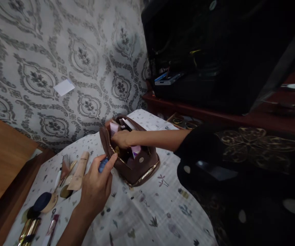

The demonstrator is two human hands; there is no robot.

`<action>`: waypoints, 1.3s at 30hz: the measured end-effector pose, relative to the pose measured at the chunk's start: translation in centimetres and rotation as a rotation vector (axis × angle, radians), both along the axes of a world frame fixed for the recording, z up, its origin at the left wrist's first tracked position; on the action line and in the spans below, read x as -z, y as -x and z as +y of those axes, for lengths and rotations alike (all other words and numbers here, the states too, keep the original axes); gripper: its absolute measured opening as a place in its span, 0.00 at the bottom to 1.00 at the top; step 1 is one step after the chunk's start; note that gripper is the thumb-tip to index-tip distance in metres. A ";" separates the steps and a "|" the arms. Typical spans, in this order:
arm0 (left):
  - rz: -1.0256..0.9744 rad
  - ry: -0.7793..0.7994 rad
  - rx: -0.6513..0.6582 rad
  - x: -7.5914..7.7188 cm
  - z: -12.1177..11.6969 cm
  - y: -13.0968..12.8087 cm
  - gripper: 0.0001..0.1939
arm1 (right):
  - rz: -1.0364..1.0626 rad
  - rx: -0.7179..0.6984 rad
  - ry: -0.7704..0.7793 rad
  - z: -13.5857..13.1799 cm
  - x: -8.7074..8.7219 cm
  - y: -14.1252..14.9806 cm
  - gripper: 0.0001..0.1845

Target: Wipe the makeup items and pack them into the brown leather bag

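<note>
A brown zippered makeup bag (147, 167) stands open on the cloth. My right hand (123, 139) reaches into it, with its fingertips hidden inside. Around that hand, a pale pink tube (114, 127) and a lilac-and-white tube (136, 150) show in the bag. My left hand (97, 181) is beside the bag's near left edge. Between its thumb and forefinger is a small blue item (103, 165), mostly covered, whose kind I cannot make out. The thumb tip meets the bag's side.
Left of my left hand lie a beige tube (79, 171), a dark-lidded jar (44, 201), gold-coloured tubes (29, 230) and a lip gloss tube (51, 230) on the patterned cloth (139, 222). A large black screen (201, 51) stands at right, near an open drawer (182, 120). Wallpaper rises behind.
</note>
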State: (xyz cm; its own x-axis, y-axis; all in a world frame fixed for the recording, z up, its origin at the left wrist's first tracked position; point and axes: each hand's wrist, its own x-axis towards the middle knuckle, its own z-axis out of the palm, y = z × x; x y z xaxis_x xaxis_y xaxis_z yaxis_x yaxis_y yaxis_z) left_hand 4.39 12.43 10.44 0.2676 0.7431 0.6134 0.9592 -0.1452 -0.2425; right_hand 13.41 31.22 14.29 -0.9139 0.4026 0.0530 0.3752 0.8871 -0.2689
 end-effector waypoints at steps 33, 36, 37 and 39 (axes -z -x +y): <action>0.076 -0.001 -0.007 -0.4 0.1 -0.6 0.24 | 0.157 0.274 0.050 1.5 -2.0 -0.3 0.28; 0.077 -0.005 -0.008 -0.5 0.2 -0.6 0.24 | 0.164 0.269 0.074 1.6 -2.0 -0.3 0.28; 0.079 -0.004 -0.009 -0.5 0.2 -0.7 0.24 | 0.165 0.264 0.085 1.6 -2.1 -0.4 0.28; 0.087 -0.001 -0.010 -0.5 0.1 -0.6 0.24 | 0.166 0.250 0.111 1.6 -2.3 -0.7 0.27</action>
State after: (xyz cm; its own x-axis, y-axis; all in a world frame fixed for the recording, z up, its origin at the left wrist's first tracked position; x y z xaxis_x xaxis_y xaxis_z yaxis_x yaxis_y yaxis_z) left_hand 5.02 12.58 10.95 0.3126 0.7455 0.5886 0.9359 -0.1357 -0.3252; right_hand 14.07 32.86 16.64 -0.7683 0.6254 0.1363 0.5210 0.7347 -0.4345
